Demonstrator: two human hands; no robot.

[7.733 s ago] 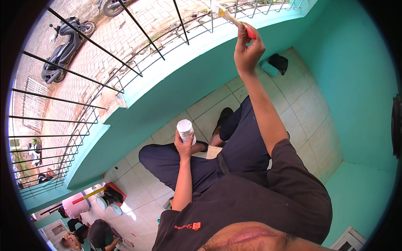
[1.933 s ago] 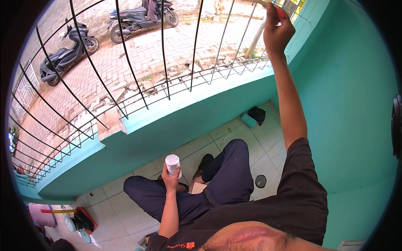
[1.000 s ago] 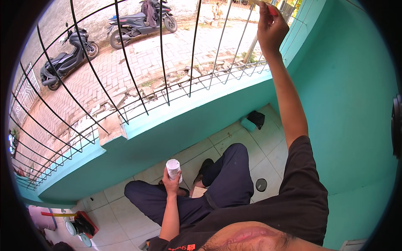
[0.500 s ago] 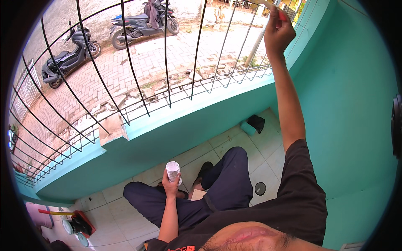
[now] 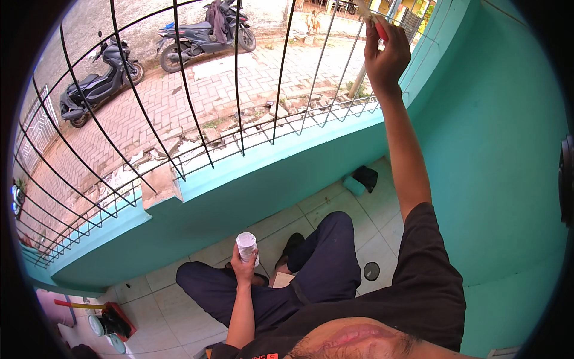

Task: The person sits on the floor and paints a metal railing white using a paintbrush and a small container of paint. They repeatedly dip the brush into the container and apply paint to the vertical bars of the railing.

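My left hand (image 5: 244, 269) is wrapped round a white cylindrical container (image 5: 246, 242), held upright above my crossed legs (image 5: 323, 251). Its contents cannot be made out. High at the upper right, my right arm is stretched up, and my right hand (image 5: 387, 57) is closed on a paintbrush (image 5: 381, 32) with a red handle. The pale end of the brush points up and left, near the dark bars of the window grille (image 5: 320, 66); whether it touches a bar I cannot tell.
A turquoise wall (image 5: 502, 167) stands at my right, and a low turquoise wall (image 5: 239, 197) runs under the grille. On the tiled floor lie a round dark lid (image 5: 371, 271), a black bag (image 5: 366, 178) and a red dustpan (image 5: 122, 320). Outside stand two motorbikes (image 5: 206, 37).
My right hand with the paintbrush has moved left and slightly down. The left hand and the white container have stayed nearly where they were.
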